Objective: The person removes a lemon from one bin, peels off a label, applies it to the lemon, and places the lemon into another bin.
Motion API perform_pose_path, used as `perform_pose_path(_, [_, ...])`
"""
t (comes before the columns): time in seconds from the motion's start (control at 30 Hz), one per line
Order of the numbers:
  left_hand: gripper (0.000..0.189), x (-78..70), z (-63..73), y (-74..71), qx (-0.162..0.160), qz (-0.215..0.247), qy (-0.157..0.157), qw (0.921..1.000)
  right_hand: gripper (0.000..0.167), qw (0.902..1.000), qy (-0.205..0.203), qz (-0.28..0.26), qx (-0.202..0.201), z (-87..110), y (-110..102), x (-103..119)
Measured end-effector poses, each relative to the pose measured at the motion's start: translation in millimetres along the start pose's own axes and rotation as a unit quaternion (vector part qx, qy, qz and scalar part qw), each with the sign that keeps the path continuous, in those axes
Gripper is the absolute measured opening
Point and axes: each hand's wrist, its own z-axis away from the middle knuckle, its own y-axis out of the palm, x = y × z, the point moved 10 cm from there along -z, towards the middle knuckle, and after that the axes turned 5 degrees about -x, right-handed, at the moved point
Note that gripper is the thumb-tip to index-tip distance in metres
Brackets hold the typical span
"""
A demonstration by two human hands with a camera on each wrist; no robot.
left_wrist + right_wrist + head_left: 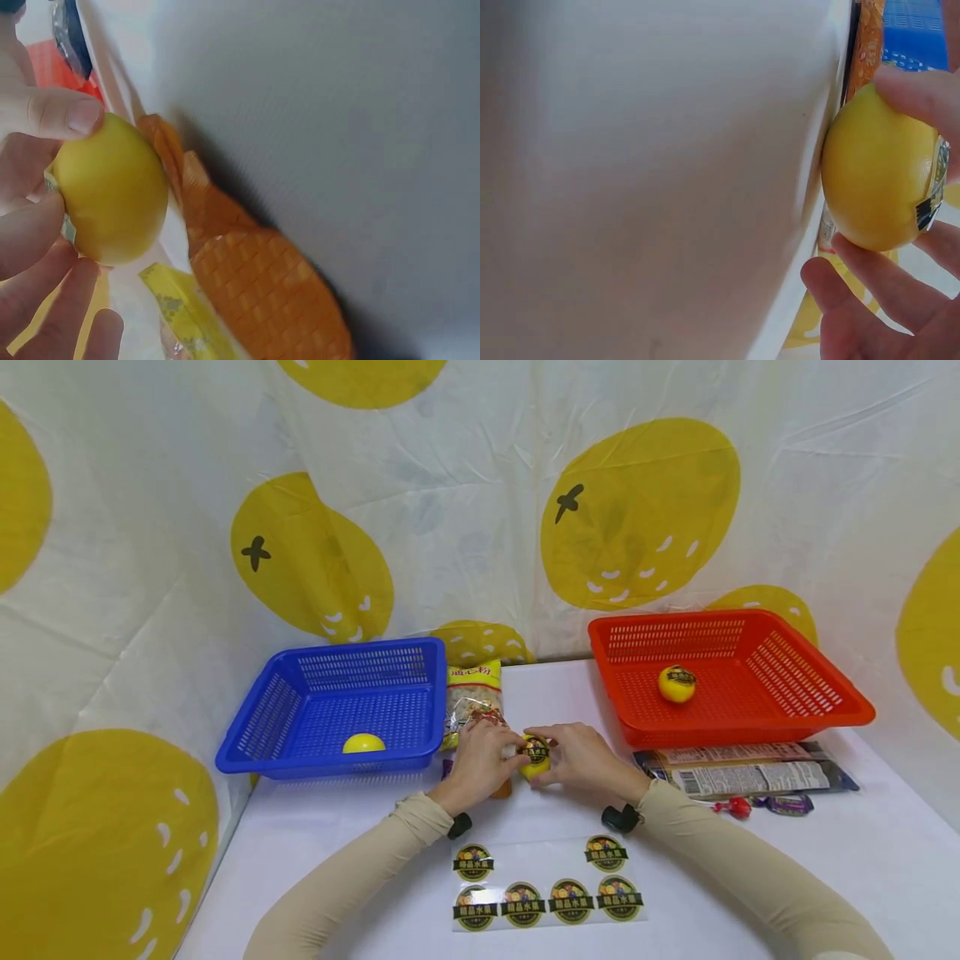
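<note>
Both hands are on one yellow lemon (534,770) above the middle of the table. A round black fruit sticker (536,749) lies on its upper side, and its edge shows in the right wrist view. My left hand (483,757) pinches the lemon from the left, thumb and fingertips at the sticker's edge. From the other side my right hand (587,758) grips it between thumb and fingers. Nearer the body lies a clear sheet (536,867) bearing several more round stickers. The red basket (750,727) holds a stickered lemon (677,684); a plain yellow one (363,743) sits in the blue basket (330,764).
Behind the left hand lies a yellow-topped food bag (474,681). An orange woven-patterned packet (262,285) is close below that hand. Flat packages (750,772), a red lollipop (738,807) and a purple-wrapped candy (789,805) lie before the red basket.
</note>
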Motion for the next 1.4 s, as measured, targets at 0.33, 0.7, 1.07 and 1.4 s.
perform_pose_path(0.33, [0.026,-14.1,-19.4,-10.9,-0.017,0.018,0.006,0.9997,0.076,0.9998,0.002,0.021,0.0,6.4,-26.6,-4.0])
perform_pose_path(0.7, [0.031,-31.8,-43.1,-24.9,-0.041,0.053,0.03,0.9973,0.066,0.9973,-0.008,0.066,0.032,44.7,-101.2,18.2])
perform_pose_path(1.07, [0.046,-61.1,-64.7,-2.9,-0.007,0.027,0.048,0.9985,0.074,0.9949,0.05,0.088,-0.004,62.8,-192.5,-23.6])
perform_pose_path(1.4, [0.051,-85.1,-77.8,26.0,0.003,-0.005,0.032,0.9995,0.079,0.9907,0.126,0.044,0.029,30.7,-211.6,-107.6])
